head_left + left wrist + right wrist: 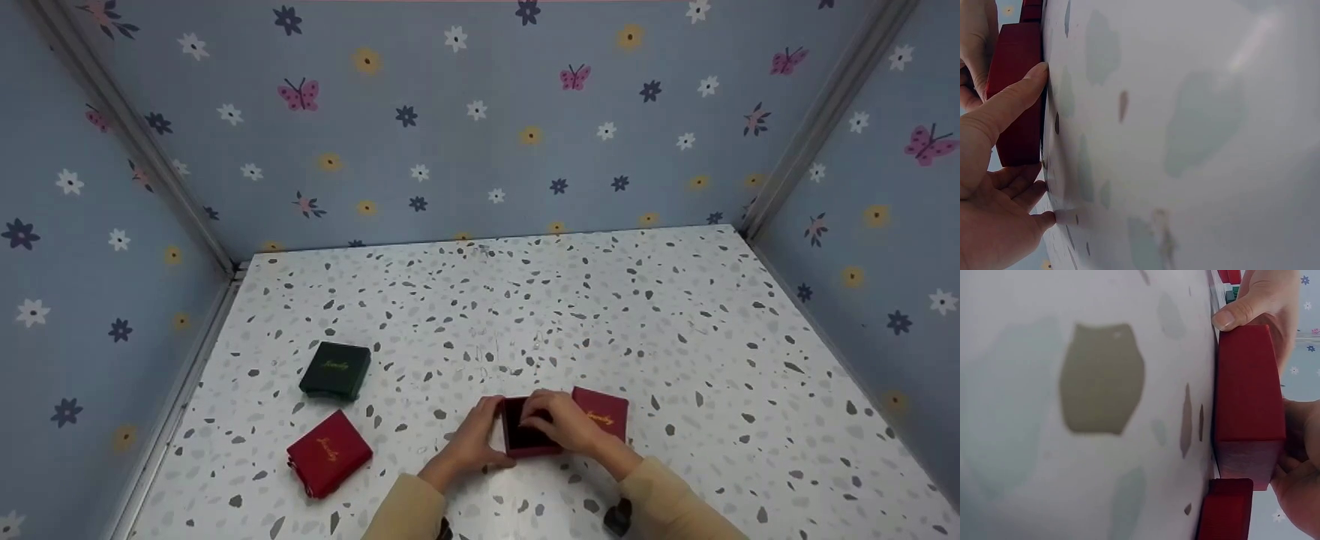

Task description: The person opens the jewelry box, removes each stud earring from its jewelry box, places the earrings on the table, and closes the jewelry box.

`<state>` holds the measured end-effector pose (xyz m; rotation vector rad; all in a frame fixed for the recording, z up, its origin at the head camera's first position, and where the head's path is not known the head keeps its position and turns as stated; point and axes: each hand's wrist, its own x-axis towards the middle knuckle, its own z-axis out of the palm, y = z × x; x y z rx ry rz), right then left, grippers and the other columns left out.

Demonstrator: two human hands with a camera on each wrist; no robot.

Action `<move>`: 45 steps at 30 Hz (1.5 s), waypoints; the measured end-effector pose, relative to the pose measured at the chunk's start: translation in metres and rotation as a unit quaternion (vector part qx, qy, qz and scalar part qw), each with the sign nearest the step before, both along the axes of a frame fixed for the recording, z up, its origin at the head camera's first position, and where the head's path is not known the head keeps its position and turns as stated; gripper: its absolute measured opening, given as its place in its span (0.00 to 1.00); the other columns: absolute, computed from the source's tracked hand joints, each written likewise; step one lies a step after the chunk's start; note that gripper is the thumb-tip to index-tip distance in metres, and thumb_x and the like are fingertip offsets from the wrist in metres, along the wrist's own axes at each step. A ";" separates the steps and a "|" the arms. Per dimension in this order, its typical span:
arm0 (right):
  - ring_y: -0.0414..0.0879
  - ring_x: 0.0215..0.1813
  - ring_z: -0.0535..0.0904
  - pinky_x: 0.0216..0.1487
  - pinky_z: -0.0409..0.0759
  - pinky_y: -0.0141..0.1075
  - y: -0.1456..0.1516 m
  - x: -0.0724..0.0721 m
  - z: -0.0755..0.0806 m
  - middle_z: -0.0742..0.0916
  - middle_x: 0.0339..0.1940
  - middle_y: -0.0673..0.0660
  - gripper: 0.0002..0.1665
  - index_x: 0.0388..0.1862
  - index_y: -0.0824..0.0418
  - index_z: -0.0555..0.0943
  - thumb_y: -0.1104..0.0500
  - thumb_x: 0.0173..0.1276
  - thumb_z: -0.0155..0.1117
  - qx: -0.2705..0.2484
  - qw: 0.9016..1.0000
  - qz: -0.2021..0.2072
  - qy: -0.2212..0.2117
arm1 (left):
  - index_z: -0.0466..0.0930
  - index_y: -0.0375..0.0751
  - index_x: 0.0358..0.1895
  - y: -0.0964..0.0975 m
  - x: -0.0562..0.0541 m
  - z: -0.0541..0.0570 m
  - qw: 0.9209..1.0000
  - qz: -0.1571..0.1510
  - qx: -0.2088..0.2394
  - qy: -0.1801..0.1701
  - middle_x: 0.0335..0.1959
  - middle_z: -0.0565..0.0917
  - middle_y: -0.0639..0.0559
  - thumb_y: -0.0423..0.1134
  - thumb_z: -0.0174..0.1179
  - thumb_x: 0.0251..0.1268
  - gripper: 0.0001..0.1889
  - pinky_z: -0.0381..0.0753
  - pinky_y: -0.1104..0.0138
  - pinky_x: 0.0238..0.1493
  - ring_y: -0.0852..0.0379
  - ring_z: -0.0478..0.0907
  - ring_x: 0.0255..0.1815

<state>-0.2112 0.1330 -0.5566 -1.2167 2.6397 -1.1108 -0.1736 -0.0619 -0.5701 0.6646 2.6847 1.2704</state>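
A small red jewelry box [531, 452] sits uncovered on the table, its dark inside facing up. My left hand [471, 441] holds it at the left, thumb at the near corner and fingers along the side. The left wrist view shows that thumb across the box's red wall [1019, 135]. Over the opening, my right hand [562, 421] has its fingers bent down into the box; I cannot tell whether they pinch anything. Beside the box, partly behind the right hand, lies its red lid [611, 411] with gold lettering.
Further left are a closed red box [330, 454] with gold lettering and a dark green box [335, 369] behind it. The speckled white table [465, 315] is bounded by flowered blue panels [450, 135] at the back and both sides.
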 end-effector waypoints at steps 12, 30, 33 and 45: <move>0.37 0.34 0.77 0.38 0.76 0.32 0.003 -0.004 0.009 0.82 0.29 0.45 0.03 0.30 0.57 0.82 0.61 0.58 0.62 -0.022 0.998 -0.046 -0.030 | 0.58 0.35 0.59 0.001 0.001 0.002 1.000 0.008 -0.003 -0.009 0.54 0.66 0.45 0.38 0.74 0.28 0.47 0.59 0.60 0.60 0.49 0.63 0.56; 0.40 0.29 0.77 0.31 0.77 0.30 0.008 -0.022 0.025 0.82 0.25 0.51 0.02 0.27 0.62 0.82 0.66 0.56 0.62 -0.051 0.994 -0.083 -0.038 | 0.58 0.38 0.59 0.001 0.002 0.002 1.000 0.010 -0.002 -0.017 0.54 0.66 0.47 0.38 0.74 0.28 0.47 0.59 0.61 0.61 0.50 0.63 0.56; 0.41 0.28 0.77 0.30 0.77 0.31 0.010 -0.027 0.026 0.82 0.25 0.52 0.02 0.27 0.63 0.82 0.66 0.56 0.62 -0.054 0.993 -0.092 -0.041 | 0.58 0.38 0.59 0.001 0.001 0.002 1.000 0.009 -0.005 -0.018 0.54 0.66 0.48 0.38 0.75 0.28 0.47 0.59 0.61 0.61 0.50 0.63 0.56; 0.43 0.27 0.78 0.29 0.77 0.32 0.018 -0.052 0.023 0.83 0.24 0.54 0.02 0.26 0.66 0.82 0.67 0.55 0.62 -0.054 0.990 -0.126 -0.030 | 0.58 0.38 0.59 0.002 0.001 0.002 1.000 0.009 -0.005 -0.022 0.54 0.65 0.48 0.39 0.75 0.28 0.47 0.58 0.62 0.61 0.51 0.63 0.57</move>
